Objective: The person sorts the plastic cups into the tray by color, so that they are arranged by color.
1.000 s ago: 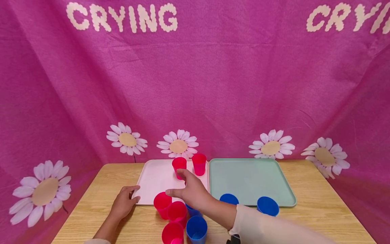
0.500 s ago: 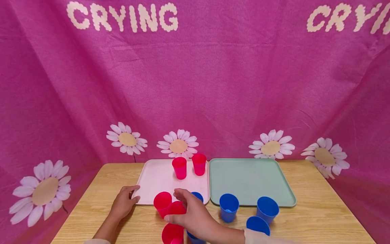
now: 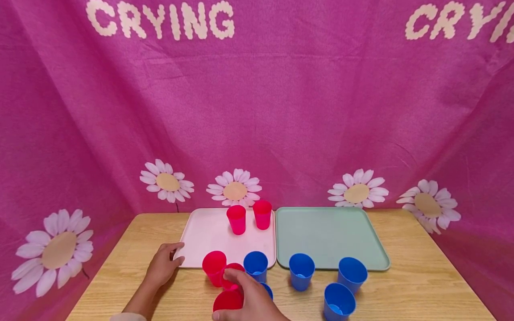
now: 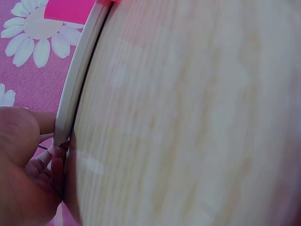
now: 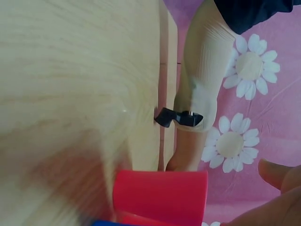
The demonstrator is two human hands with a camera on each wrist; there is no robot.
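My left hand (image 3: 163, 266) holds the near left corner of the pale pink tray (image 3: 205, 238), thumb and forefinger at its edge. In the left wrist view, that hand (image 4: 28, 165) has the tray's rim (image 4: 77, 75) between thumb and fingers. My right hand (image 3: 253, 296) spreads its thumb and fingers around the nearest red cup (image 3: 228, 301). The right wrist view shows a red cup (image 5: 160, 195), with the right thumb (image 5: 273, 173) apart from its rim. Two more red cups stand just beyond, one (image 3: 214, 267) to the left and one (image 3: 234, 269) partly hidden by the fingers.
Two red cups, one (image 3: 237, 220) left of the other (image 3: 263, 215), stand on the pink tray. A green tray (image 3: 329, 236) adjoins it. Several blue cups stand in front of the trays, including one (image 3: 255, 266) beside the red cups and one (image 3: 339, 301) at right.
My right hand has drawn back from beside the tray's red cups to the nearest red cup, uncovering blue cups. The left hand stays at the tray corner.
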